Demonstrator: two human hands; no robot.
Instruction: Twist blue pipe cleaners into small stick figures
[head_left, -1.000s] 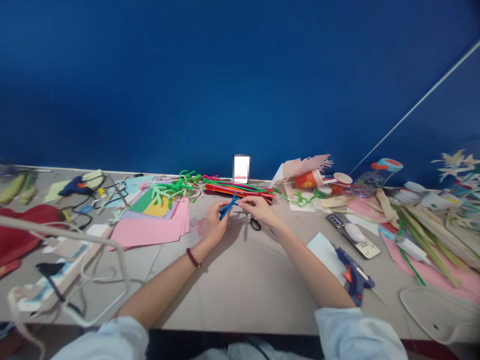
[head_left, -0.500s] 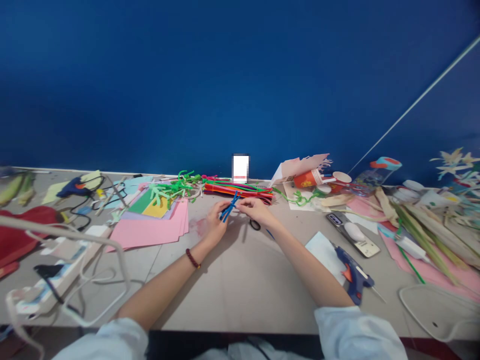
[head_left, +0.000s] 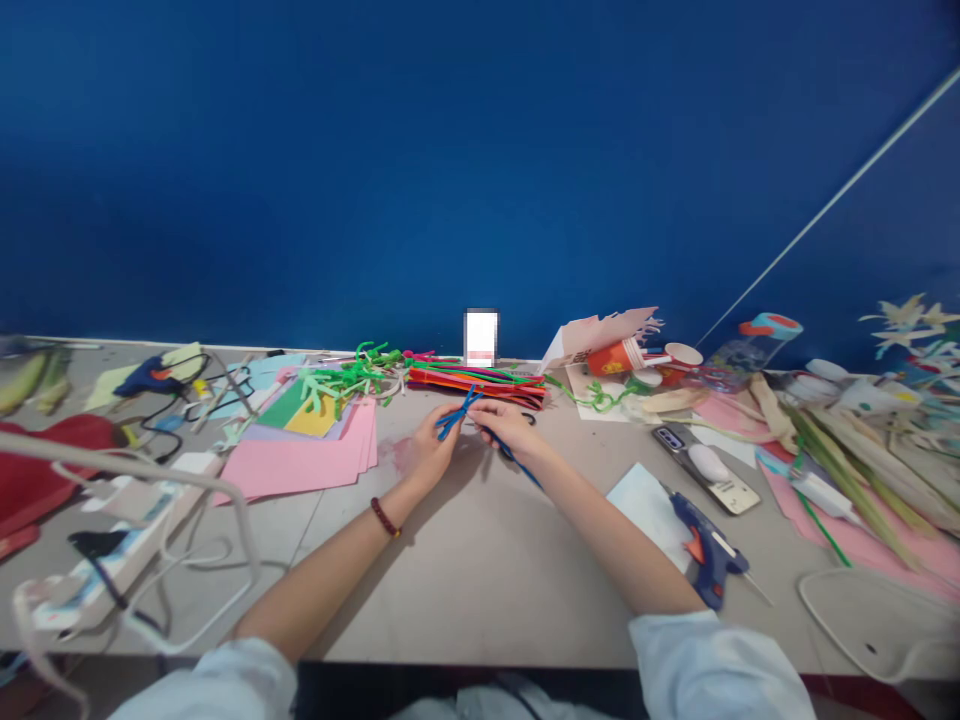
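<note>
A small bunch of blue pipe cleaners (head_left: 450,424) is pinched in the fingers of my left hand (head_left: 430,450), its strands crossing above the fingertips. My right hand (head_left: 510,428) is closed close beside it, thumb and fingers together on a blue pipe cleaner (head_left: 517,462) whose long end trails below the wrist. Dark loops like a scissors handle (head_left: 530,418) show by the right hand; whether that hand holds them I cannot tell. Just behind both hands lies a bundle of red, orange, green and purple pipe cleaners (head_left: 480,382).
Pink paper sheets (head_left: 292,465) and green pipe-cleaner pieces (head_left: 352,375) lie left, beyond a white power strip (head_left: 135,540) with cables. To the right are a phone (head_left: 705,470), a blue glue gun (head_left: 709,550), paper cups (head_left: 619,357) and dried husks (head_left: 862,440). A blue wall stands behind.
My right hand has shifted slightly, and the dark loop has moved from below it to its upper right. A longer blue strand now shows beneath the right hand. My left hand stays nearly still.
</note>
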